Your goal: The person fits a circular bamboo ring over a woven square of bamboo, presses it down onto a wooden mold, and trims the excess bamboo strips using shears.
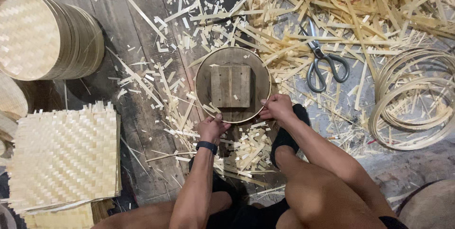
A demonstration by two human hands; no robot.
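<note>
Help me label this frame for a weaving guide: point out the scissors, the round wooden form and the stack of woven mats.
scissors [318, 54]: head view, on the pivot where the blades meet.
round wooden form [206, 75]: head view, on its bare left face.
stack of woven mats [64, 155]: head view, middle of the top mat.

1. You've got a dark, worn wooden plank floor [142, 16] on the left; right side goes grey and rough.
2. Centre: round dark wooden form w/ square block on top [232, 85], sitting on the floor amid pale bamboo strip offcuts [265, 35].
3. Right of it: grey metal scissors [322, 58] on the strips.
4. Far right: coils of thin bamboo hoops [412, 98].
5. Left: stack of square woven bamboo mats [64, 155]; above it, stacked round woven bamboo trays [45, 32] on edge.
</note>
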